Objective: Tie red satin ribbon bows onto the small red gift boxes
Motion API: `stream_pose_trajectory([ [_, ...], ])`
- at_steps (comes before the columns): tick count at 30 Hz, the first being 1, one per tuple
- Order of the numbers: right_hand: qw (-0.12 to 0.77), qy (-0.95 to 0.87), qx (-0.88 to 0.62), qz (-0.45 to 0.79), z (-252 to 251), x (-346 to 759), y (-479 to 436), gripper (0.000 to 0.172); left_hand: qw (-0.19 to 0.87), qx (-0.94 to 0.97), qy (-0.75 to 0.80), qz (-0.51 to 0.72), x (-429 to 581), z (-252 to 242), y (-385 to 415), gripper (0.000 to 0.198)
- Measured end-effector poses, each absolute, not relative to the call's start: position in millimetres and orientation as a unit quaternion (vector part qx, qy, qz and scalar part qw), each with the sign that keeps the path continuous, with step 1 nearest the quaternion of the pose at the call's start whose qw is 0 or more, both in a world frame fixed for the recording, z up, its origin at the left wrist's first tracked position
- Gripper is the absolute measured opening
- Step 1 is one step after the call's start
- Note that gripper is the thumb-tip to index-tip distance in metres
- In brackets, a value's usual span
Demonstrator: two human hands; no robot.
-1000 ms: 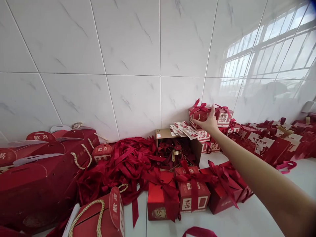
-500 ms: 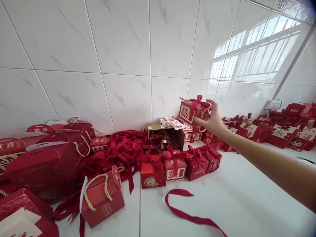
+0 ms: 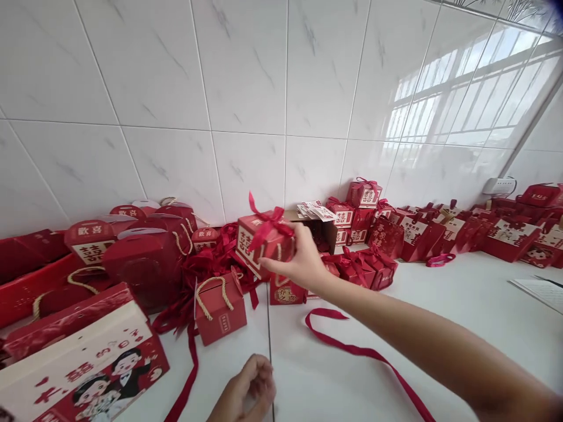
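Nearest: our left hand [image 3: 246,391], fingers curled; whether tips meet we cannot tell. Loose ribbon [image 3: 352,350] on the counter [image 3: 316,387]; rope-handled box [image 3: 222,313], unbowed. Aloft, our right hand [image 3: 308,261] clamps fingers round a bow-tied box [image 3: 256,249]. Beyond, stacked boxes [image 3: 361,218], bowed already.

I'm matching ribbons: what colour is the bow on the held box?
The bow is pinkish red; the head view shows it best.

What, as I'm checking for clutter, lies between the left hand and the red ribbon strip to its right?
In the head view, only white tabletop, crossed by a dark seam, separates the left hand from the red ribbon strip.
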State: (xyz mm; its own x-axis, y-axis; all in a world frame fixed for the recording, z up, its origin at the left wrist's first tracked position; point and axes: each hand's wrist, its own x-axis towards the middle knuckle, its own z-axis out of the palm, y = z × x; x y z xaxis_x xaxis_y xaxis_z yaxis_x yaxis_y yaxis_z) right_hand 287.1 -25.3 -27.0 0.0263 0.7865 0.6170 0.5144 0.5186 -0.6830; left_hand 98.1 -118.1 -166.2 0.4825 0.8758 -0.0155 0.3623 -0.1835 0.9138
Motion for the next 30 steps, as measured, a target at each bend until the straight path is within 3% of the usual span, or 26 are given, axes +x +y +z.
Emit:
stream_pose_trajectory([
  [4, 0.509, -0.665, -0.539, 0.087, -57, 241, -8, 0.076, 0.367, 0.756, 0.445, 0.31, 90, -169, -118, 0.032],
  [9, 0.456, -0.636, -0.621, -0.039, -86, 218, -14, 0.075, 0.001, 0.751, 0.45, 0.483, 79, -121, -90, 0.038],
  [11, 0.429, -0.647, -0.624, -0.081, -89, 214, -17, 0.074, -0.069, 0.737, 0.477, 0.475, 74, -93, -70, 0.042],
  [14, 0.398, -0.66, -0.631, -0.083, -83, 212, -17, 0.068, -0.055, 0.77, 0.519, 0.368, 68, -58, -40, 0.06],
  [17, 0.38, -0.689, -0.614, -0.055, -78, 215, -18, 0.066, 0.044, 0.801, 0.541, 0.252, 63, -42, -13, 0.087],
  [20, 0.363, -0.737, -0.569, -0.028, -80, 220, -23, 0.064, 0.159, 0.82, 0.505, 0.219, 60, -41, 8, 0.105],
  [25, 0.356, -0.788, -0.502, 0.011, -82, 234, -29, 0.072, 0.209, 0.805, 0.502, 0.235, 58, -49, 24, 0.109],
  [27, 0.377, -0.779, -0.502, -0.001, -73, 253, -24, 0.064, 0.187, 0.8, 0.521, 0.231, 56, -47, 24, 0.105],
  [30, 0.391, -0.656, -0.644, -0.047, -51, 304, -6, 0.047, 0.138, 0.8, 0.553, 0.19, 52, -38, 19, 0.095],
])
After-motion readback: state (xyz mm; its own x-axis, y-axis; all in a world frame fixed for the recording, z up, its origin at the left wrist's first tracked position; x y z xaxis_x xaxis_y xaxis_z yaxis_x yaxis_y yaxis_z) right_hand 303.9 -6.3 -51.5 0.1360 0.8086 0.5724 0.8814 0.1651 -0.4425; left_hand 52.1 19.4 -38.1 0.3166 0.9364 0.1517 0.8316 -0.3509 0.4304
